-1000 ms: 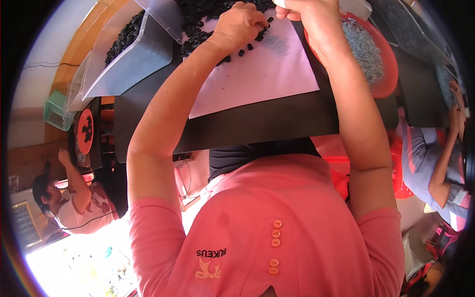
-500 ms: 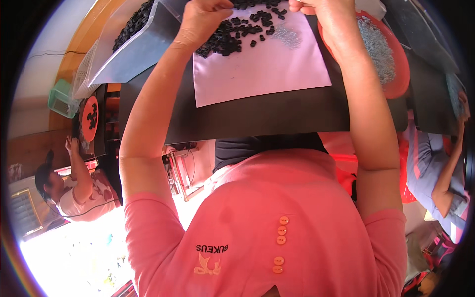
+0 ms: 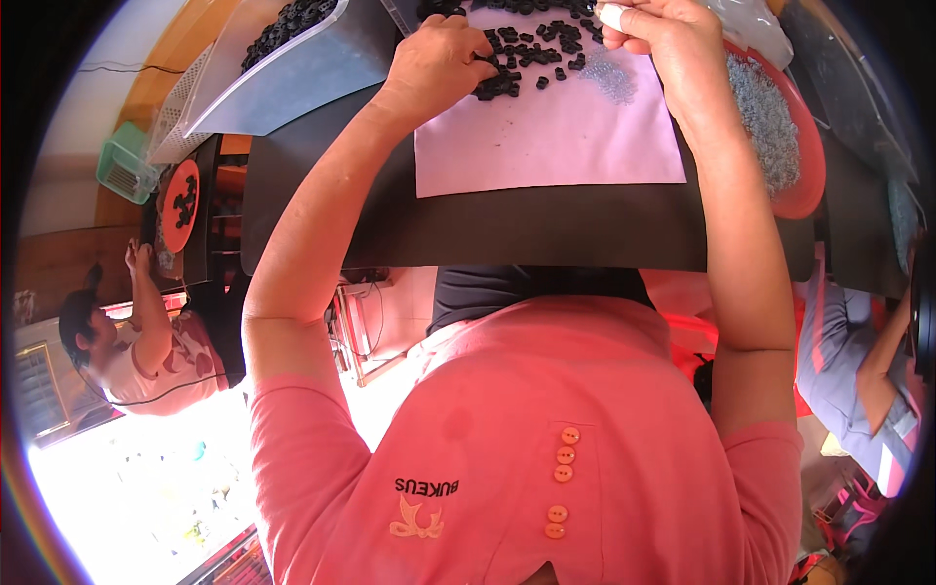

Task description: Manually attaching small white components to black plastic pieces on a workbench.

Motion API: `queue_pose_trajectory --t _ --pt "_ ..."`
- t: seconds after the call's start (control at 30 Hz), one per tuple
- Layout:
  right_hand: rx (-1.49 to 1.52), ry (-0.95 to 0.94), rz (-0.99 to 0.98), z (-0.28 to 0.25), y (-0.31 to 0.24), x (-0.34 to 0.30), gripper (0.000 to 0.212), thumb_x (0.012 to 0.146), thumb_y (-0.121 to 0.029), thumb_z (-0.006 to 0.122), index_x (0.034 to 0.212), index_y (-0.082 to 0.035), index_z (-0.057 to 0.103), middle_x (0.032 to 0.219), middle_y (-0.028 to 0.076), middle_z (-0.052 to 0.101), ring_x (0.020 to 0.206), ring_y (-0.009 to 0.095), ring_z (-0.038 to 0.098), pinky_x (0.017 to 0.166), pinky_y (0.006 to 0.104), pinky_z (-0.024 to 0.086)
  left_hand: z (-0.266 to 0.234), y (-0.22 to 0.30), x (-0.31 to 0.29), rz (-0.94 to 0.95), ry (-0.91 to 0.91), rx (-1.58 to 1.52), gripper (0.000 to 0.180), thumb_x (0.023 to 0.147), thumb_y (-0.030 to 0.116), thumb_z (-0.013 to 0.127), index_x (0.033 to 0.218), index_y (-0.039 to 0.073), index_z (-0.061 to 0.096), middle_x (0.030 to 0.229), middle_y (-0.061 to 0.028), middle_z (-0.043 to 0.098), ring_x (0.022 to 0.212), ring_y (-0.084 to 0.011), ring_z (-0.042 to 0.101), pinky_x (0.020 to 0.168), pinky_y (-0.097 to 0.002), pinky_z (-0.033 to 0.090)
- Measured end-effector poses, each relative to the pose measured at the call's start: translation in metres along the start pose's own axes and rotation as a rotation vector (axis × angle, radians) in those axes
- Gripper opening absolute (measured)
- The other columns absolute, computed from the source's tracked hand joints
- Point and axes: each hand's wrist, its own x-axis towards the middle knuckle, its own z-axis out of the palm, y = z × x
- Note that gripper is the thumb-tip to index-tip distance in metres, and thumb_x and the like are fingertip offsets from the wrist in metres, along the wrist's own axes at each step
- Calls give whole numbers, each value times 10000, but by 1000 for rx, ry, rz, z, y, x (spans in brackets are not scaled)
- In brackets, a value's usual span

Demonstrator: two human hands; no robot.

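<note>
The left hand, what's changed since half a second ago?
The left hand moved toward the pink shirt, to the left side of the black pieces. Whether it holds any is hidden. The right hand stayed near the clear beads, with the pale cloth still beneath.

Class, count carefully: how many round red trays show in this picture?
2. The right tray holds pale pieces and sits right of the pink sheet. The far-left tray holds black pieces. Others may be hidden.
</note>
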Motion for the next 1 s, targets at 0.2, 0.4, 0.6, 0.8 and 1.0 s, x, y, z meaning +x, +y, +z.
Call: queue_pose_trajectory --t 0.2,0.4,0.6,0.8,1.0 --pt "-21 -20 32 5 -7 -4 34 813 7 654 846 -3 657 741 60 653 643 123 609 607 249 503 0 -3 7 -20 -69 -86 188 758 103 740 934 40 717 827 -34 594 804 -180 589 721 -315 487" --pt "14 -85 23 6 -7 -5 33 832 18 653 862 6 654 755 59 659 652 120 611 609 244 509 1 -3 7 -227 -157 -397 201 760 22 724 960 32 724 813 -3 566 726 -100 552 633 -246 468" --pt "-15 -79 42 9 -7 -6 38 830 7 658 867 10 651 748 60 656 649 116 603 602 237 494 3 2 10 -124 -105 -182 167 766 42 717 931 13 714 849 -47 599 773 -156 610 714 -283 495" --pt "-164 -159 -22 14 -16 -17 38 821 -6 658 855 10 650 732 56 649 655 112 598 597 244 467 3 2 6 -120 -132 -94 190 762 72 709 951 55 723 907 -75 620 827 -218 623 774 -326 499" --pt "-180 -166 1 14 -18 -19 40 818 -11 664 849 11 652 731 57 651 655 113 597 597 245 466 2 11 6 -66 -128 -30 199 761 67 680 957 74 711 883 -57 612 908 -232 605 790 -347 498"
